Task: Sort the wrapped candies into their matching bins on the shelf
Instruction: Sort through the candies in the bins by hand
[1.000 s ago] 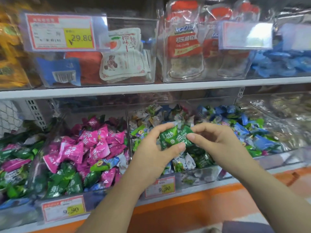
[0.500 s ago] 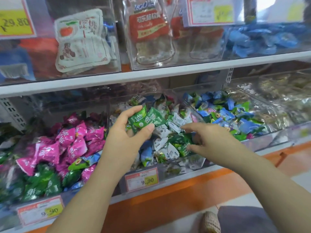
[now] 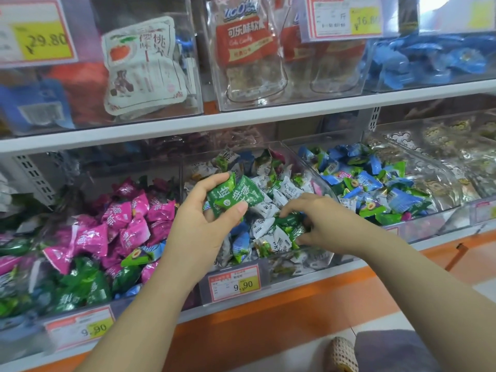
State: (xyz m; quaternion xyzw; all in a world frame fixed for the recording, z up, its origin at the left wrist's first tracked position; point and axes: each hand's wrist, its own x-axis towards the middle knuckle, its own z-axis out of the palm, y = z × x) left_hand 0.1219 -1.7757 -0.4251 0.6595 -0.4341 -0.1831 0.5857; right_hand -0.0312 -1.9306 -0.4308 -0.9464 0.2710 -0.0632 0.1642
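At the lower shelf's middle bin (image 3: 326,187), the left hand (image 3: 204,226) grips two green candies (image 3: 236,196) between thumb and curled fingers, held above the bin's left part, as it did a second ago. The right hand (image 3: 322,224) has changed place: a second ago it met the left hand at those candies, half a second ago it hovered over the pile, and it now reaches down into the mixed white, green and blue wrappers. Its forefinger and thumb sit on either side of one green candy (image 3: 291,227) lying in the pile; whether the pinch has closed I cannot tell. Pink candies (image 3: 128,226) fill the bin to the left, blue candies (image 3: 375,183) the bin to the right. One price tag (image 3: 234,283) marked 9.90 hangs on the middle bin's front.
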